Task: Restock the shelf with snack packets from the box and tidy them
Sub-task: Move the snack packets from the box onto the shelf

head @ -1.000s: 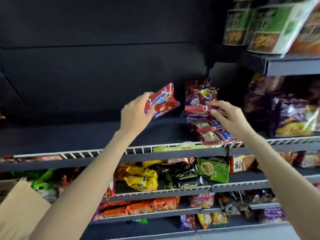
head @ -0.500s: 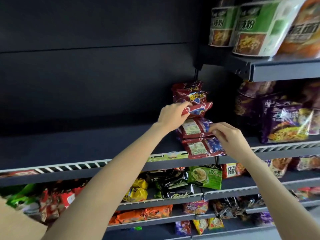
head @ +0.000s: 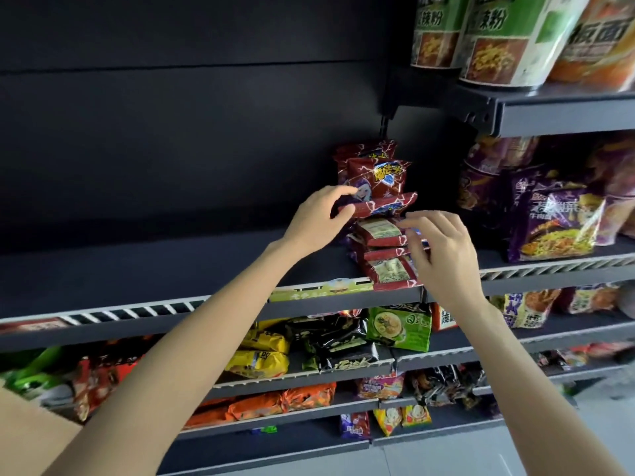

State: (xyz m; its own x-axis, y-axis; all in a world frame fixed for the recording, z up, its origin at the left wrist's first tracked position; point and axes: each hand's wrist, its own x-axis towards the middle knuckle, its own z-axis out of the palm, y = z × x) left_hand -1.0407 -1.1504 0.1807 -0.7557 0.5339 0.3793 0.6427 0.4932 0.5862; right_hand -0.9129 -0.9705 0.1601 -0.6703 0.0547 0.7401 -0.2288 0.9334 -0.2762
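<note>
Packet [head: 378, 208] pinched by left hand [head: 318, 219], laid atop stack [head: 386, 255] near shelf [head: 171, 266] front edge; right hand [head: 443, 249] loose, steadying stack.

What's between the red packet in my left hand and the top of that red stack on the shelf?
Nothing visible. The left hand already holds the red packet right on top of the red stack. The right hand is at the stack's right side, not in the packet's way.

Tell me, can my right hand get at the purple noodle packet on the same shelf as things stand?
Probably yes. The right hand holds nothing and hovers by the red packets; the purple noodle packet stands unobstructed at the shelf front.
</note>
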